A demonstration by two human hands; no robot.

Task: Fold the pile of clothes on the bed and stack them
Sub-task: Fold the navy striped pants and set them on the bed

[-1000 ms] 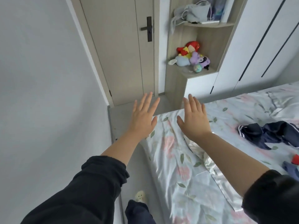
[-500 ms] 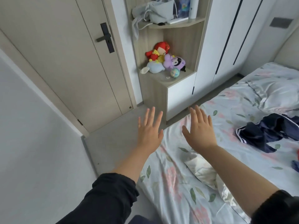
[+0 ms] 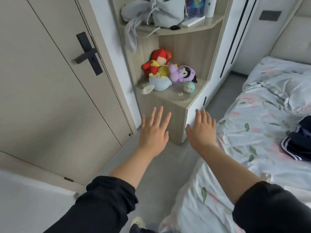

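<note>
One navy garment (image 3: 301, 140), crumpled, long axis unclear

No text, label, brand, number or sign can be read here. The colourful blue-and-purple printed box (image 3: 195, 5) on the upper pale wooden shelf (image 3: 198, 26), far above and beyond the right hand (image 3: 202, 130), carries a bright picture, but any lettering on it is too blurred to make out. Just to the right of that box, the white cylindrical container (image 3: 211, 7) bears a small dark mark, too small to tell as a letter or a logo.
</note>
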